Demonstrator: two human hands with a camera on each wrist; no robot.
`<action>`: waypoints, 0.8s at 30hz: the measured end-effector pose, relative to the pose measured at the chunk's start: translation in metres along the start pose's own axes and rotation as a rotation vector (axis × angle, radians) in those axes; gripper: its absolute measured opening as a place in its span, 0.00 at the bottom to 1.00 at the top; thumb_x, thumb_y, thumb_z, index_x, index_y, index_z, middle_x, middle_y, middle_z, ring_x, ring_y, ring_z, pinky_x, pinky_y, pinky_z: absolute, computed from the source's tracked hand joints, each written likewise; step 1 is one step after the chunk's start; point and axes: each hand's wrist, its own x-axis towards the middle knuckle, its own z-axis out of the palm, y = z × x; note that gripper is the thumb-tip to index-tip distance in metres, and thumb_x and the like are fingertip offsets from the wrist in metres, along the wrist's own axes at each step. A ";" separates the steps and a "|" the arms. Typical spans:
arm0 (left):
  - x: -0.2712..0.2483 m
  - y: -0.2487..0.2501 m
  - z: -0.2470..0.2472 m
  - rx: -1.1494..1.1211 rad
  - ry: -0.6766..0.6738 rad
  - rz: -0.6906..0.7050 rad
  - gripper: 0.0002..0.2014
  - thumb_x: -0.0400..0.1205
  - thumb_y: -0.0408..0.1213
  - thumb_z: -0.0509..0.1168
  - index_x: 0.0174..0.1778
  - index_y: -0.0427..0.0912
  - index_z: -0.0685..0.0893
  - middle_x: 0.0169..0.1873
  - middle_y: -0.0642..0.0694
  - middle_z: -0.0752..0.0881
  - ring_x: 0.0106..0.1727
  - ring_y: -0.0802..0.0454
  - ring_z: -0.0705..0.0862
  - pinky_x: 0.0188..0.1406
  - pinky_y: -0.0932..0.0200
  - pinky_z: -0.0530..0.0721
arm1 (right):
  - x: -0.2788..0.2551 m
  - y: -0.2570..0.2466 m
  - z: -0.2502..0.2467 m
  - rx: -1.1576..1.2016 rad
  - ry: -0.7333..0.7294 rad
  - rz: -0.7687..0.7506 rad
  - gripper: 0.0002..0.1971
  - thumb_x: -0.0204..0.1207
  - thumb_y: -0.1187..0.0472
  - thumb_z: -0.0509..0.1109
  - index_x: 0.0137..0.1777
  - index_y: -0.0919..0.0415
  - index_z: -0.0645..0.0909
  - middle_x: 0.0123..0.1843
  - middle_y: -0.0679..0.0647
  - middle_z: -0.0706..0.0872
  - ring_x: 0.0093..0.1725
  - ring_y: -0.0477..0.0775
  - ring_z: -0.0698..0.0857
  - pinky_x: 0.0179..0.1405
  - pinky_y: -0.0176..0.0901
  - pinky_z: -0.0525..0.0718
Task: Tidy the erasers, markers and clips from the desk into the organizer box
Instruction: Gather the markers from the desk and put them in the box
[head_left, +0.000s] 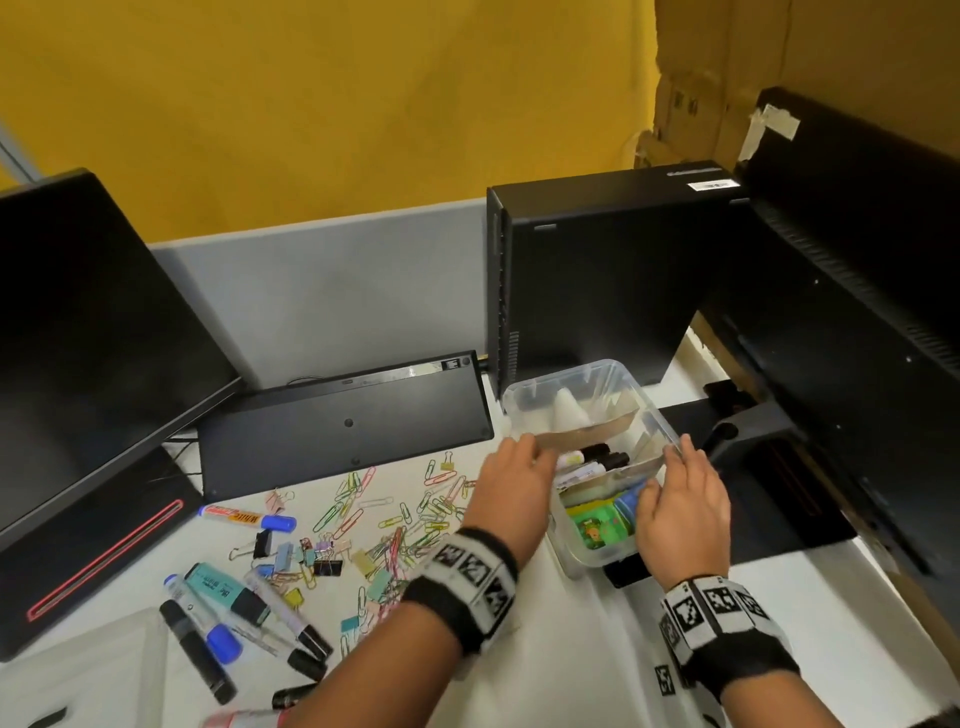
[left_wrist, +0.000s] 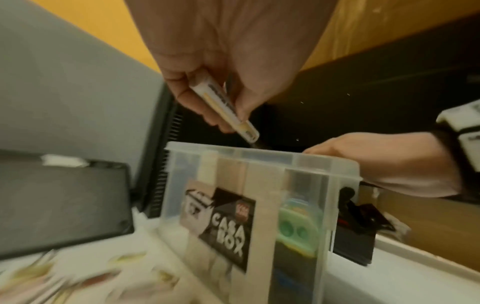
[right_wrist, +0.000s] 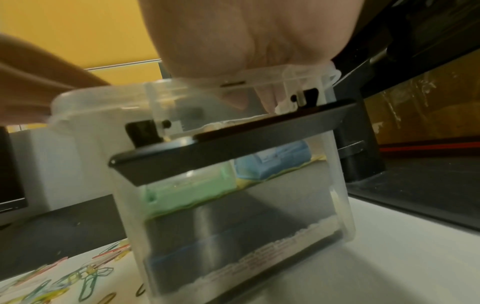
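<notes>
The clear organizer box (head_left: 571, 371) stands at the desk's right, split by cardboard dividers. Dark-capped markers (head_left: 592, 460) lie in its middle section, and green and blue erasers (head_left: 597, 525) fill the near one. My left hand (head_left: 535, 457) is at the box's left rim. In the left wrist view it (left_wrist: 211, 102) pinches a white-and-yellow marker (left_wrist: 245, 128), dark tip down over the box (left_wrist: 262, 153). My right hand (head_left: 675, 467) grips the right wall, thumb inside. Loose markers (head_left: 234, 618), paper clips (head_left: 395, 514) and binder clips (head_left: 311, 556) are spread out to the left.
An upturned black keyboard (head_left: 343, 421) leans behind the clips. A black PC tower (head_left: 597, 280) stands just behind the box. Monitors flank the desk at left (head_left: 93, 338) and right (head_left: 857, 312). The right one's black base (head_left: 753, 467) runs under the box.
</notes>
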 end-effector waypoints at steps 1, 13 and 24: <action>0.010 0.009 0.002 0.083 -0.065 0.017 0.16 0.82 0.29 0.57 0.66 0.40 0.75 0.59 0.42 0.75 0.59 0.43 0.72 0.59 0.49 0.74 | 0.000 0.000 0.000 -0.001 0.002 0.003 0.25 0.82 0.57 0.56 0.78 0.64 0.66 0.83 0.58 0.62 0.81 0.59 0.62 0.81 0.56 0.59; 0.046 0.019 0.019 -0.092 -0.342 0.079 0.24 0.79 0.27 0.59 0.73 0.39 0.70 0.67 0.39 0.77 0.66 0.39 0.77 0.69 0.49 0.70 | 0.001 0.002 0.001 0.020 -0.002 -0.003 0.25 0.82 0.58 0.54 0.78 0.64 0.67 0.83 0.58 0.62 0.80 0.59 0.63 0.80 0.54 0.58; -0.114 -0.106 -0.005 -0.312 -0.021 -0.271 0.17 0.85 0.35 0.56 0.69 0.54 0.75 0.65 0.58 0.75 0.64 0.62 0.73 0.70 0.60 0.73 | 0.000 -0.018 -0.013 -0.051 -0.044 -0.084 0.28 0.79 0.61 0.61 0.80 0.63 0.62 0.85 0.60 0.55 0.84 0.61 0.51 0.82 0.60 0.53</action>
